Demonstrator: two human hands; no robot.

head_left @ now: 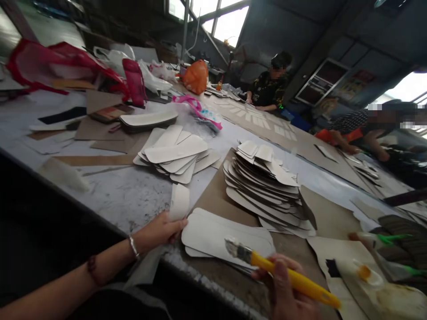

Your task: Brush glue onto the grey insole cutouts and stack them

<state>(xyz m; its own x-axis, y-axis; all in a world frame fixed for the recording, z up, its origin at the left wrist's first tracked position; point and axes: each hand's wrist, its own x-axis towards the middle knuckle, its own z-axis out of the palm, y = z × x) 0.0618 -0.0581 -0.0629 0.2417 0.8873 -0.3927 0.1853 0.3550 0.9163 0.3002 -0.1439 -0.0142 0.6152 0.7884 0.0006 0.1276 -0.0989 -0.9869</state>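
Grip: right hand (288, 291) grasping one yellow-handled flat brush (307, 285) with pale-smeared bristles; left hand (163, 231) pinching one curled white strip (179, 202), fingertips at the edge of the low pile.
Table: one long white-topped worktable (103, 191), scuffed near front edge.
Co-workers: two; one person (268, 89) at far end, one person (356, 129) at far right.
Tall stack: one, many white round-ended panels (263, 195) with grey-brown undersides, beyond the brush; too many to count.
Heap: one, loose white round-ended pieces (176, 153), left of tall stack, exact count unclear.
Low pile: one, at least three white round-ended panels (207, 235), fanned, between the hands; brush tip over it, contact unclear.
Bag: one bulging orange plastic bag (195, 76), far back.
Bottles: two clear bottles with green nozzles (393, 239), right side.
Left-arm bands: two; one silver bangle (134, 247), one dark-red bracelet (94, 270).
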